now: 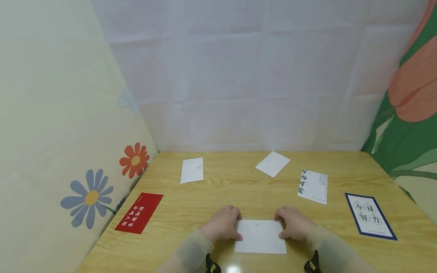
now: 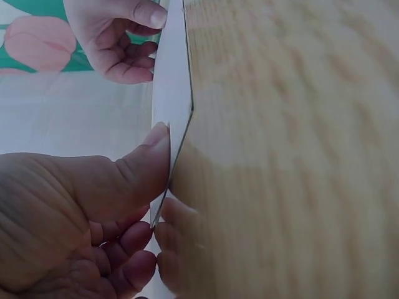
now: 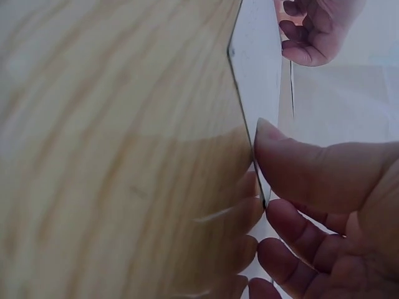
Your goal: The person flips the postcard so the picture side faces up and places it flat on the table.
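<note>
Your left hand (image 1: 223, 225) and right hand (image 1: 295, 223) each pinch a short edge of the white card (image 1: 260, 237), which sits between them near the front of the wooden table (image 1: 239, 193). Squeezing inward too hard could bow it; uneven thumb pressure could let one side slip and skew.

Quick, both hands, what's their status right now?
Left hand: closed, holding the nearest white card at its left edge.
Right hand: closed, holding the same card at its right edge.
</note>
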A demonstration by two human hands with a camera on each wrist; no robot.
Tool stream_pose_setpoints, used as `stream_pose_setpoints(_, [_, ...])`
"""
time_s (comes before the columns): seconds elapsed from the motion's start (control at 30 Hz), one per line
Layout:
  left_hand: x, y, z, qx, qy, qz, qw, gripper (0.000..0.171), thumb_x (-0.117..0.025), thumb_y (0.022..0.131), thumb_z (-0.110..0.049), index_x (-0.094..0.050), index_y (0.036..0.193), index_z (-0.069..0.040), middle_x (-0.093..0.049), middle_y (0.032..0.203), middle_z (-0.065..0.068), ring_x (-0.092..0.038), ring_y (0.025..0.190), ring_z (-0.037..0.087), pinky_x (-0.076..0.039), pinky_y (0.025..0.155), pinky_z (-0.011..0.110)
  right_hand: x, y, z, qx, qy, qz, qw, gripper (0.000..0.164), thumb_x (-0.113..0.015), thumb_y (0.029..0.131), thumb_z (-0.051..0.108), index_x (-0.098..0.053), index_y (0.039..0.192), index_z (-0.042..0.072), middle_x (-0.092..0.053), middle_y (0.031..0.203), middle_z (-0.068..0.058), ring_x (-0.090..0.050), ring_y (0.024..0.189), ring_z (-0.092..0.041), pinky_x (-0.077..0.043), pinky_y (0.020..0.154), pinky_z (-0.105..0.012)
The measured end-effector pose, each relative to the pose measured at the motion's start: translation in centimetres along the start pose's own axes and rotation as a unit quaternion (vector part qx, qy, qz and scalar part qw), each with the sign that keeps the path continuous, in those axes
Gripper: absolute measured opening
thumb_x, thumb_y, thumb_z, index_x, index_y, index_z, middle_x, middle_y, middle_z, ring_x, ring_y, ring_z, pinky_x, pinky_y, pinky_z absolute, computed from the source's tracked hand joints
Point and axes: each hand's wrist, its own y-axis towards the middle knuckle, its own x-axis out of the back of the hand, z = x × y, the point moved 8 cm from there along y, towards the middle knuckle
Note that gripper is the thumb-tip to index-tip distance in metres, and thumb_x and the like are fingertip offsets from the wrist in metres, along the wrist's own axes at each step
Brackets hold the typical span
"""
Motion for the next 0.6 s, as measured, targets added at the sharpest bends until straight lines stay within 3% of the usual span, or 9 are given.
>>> stream_pose_setpoints(0.6, [-0.11,0.00,0.06,0.006,-0.007,0.004,1.0000,0.048,-0.085,0.070,-0.031,-0.060,0.107,-0.014,-0.053,0.103,-0.001,-0.048,0.095,0.017,-0.044,0.086,0.043,-0.07,-0.06,-0.07,-0.003,-0.001,0.009,1.000,0.037,-0.084,0.068,0.010,-0.063,0.098,0.014,-0.055,0.104,-0.004,-0.051,0.103,-0.027,-0.041,0.095,-0.050])
